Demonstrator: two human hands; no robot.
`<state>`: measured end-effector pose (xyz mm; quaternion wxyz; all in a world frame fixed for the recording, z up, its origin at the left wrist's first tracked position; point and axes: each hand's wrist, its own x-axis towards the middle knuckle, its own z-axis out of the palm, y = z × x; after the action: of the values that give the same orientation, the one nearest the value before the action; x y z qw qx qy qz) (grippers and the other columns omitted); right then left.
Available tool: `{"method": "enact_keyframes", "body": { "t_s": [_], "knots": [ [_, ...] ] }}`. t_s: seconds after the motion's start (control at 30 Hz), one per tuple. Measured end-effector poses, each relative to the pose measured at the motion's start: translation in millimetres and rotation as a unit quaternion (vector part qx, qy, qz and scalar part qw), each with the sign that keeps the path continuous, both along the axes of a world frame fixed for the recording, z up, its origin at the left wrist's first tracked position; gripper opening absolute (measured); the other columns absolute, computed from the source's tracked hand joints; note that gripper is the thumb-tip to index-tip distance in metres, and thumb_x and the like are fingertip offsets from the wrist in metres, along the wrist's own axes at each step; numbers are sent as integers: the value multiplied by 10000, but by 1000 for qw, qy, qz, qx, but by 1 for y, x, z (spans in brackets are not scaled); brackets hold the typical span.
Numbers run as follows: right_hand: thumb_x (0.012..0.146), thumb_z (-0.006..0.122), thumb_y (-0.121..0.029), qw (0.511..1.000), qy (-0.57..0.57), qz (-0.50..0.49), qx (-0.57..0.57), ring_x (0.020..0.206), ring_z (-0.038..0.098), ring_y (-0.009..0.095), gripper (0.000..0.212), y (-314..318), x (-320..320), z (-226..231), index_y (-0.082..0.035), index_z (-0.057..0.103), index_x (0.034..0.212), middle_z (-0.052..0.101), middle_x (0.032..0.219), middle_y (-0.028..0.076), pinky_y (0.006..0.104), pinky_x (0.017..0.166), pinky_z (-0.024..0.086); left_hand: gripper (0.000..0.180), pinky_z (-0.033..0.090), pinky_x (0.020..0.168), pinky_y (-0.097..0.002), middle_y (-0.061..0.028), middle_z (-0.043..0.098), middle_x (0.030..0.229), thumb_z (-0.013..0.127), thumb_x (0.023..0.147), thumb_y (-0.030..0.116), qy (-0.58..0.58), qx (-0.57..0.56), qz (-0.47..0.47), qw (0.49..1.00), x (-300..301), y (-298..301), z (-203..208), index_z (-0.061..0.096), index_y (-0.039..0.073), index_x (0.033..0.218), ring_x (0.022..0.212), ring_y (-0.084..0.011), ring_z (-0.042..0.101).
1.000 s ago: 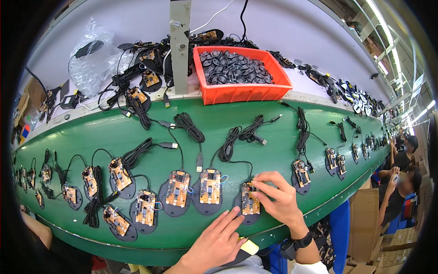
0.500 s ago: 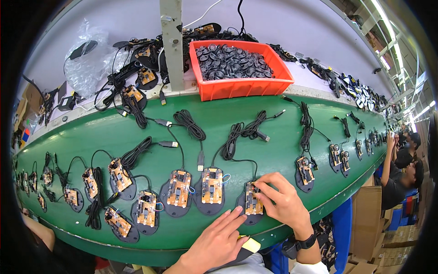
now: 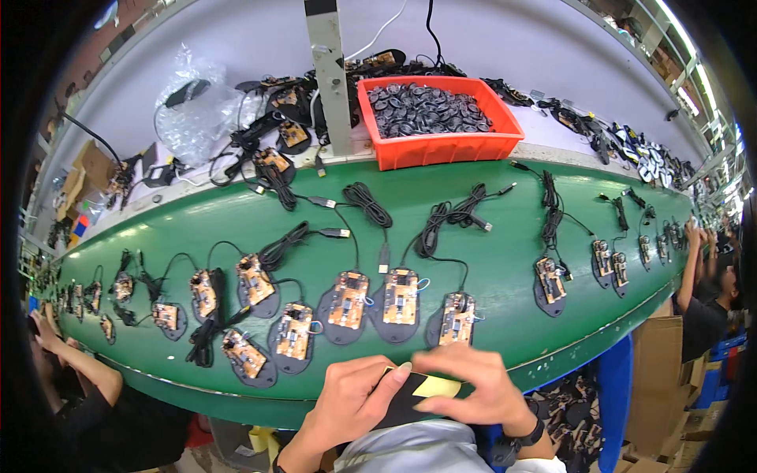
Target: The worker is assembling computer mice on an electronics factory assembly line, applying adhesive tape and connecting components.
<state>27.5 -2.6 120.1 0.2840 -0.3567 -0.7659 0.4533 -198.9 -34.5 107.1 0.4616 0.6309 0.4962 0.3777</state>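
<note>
My left hand [image 3: 353,400] pinches a black sheet [image 3: 406,400] with a yellow strip [image 3: 436,386] on it, held at the belt's near edge. Over the right part of this sheet is my right hand [image 3: 482,388], thumb and fingers apart, the thumb close to the yellow strip. Whether it touches the sheet I cannot tell. Just beyond lies a mouse base with a tan circuit board [image 3: 457,317], its lower end partly hidden by my right hand. Two more mouse bases with boards, a middle one [image 3: 400,298] and a left one [image 3: 347,301], lie beside it.
Green belt [image 3: 489,244] carries several more mouse boards with coiled black cables [image 3: 367,203]. A red bin [image 3: 449,148] of small dark clear parts stands behind, by a metal post [image 3: 331,87]. Other people sit at both ends. A blue bin [image 3: 615,394] is at lower right.
My right hand has left the nearest circuit board and come back to the sheet. My left hand has lifted the sheet, showing more of it. The view has shifted.
</note>
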Motion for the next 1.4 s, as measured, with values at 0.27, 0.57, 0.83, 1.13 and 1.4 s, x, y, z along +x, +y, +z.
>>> {"method": "enact_keyframes", "body": {
  "t_s": [0.27, 0.57, 0.83, 1.13, 1.4],
  "knots": [
    [680, 900, 33, 962, 24, -112, 247, 870, 720, 287, 408, -27, -45, -16, -1, 778, 1068, 744, 1000, 118, 367, 740, 561, 261, 357, 477, -366, -131, 542, 632, 649, 1023, 74, -15, 20, 113, 993, -5, -26, 3, 638, -75, 809, 501, -204, 454],
    [676, 899, 30, 953, 55, -142, 260, 941, 695, 291, 387, -43, -46, -32, -69, 796, 1035, 703, 1047, 88, 377, 752, 562, 285, 344, 444, -371, -151, 504, 566, 654, 1025, 90, 34, -2, 89, 995, -8, -26, 3, 644, -54, 779, 445, -221, 406],
    [725, 892, 7, 967, 108, -94, 211, 886, 692, 291, 306, -45, -39, -33, -76, 783, 999, 707, 987, 105, 367, 746, 554, 315, 354, 459, -408, -199, 526, 595, 648, 1034, 113, 91, 39, 90, 991, -4, -20, -15, 604, -42, 763, 460, -329, 442],
    [965, 716, 25, 917, 200, -329, -101, 946, 644, 126, 146, -7, 16, -31, 67, 720, 1105, 698, 1048, 94, 268, 827, 523, 275, 459, 559, -434, -150, 563, 718, 741, 955, 175, 107, 120, -65, 985, 13, -16, -23, 601, 8, 788, 605, -337, 569],
    [908, 759, 9, 973, -37, -227, 25, 672, 637, 124, 160, 8, 33, -52, 8, 773, 1067, 744, 926, 102, 263, 609, 509, 351, 504, 777, -402, -109, 664, 1153, 742, 929, 340, 253, 292, -97, 917, 54, -7, -41, 633, 38, 790, 1074, -261, 640]
  ]
}}
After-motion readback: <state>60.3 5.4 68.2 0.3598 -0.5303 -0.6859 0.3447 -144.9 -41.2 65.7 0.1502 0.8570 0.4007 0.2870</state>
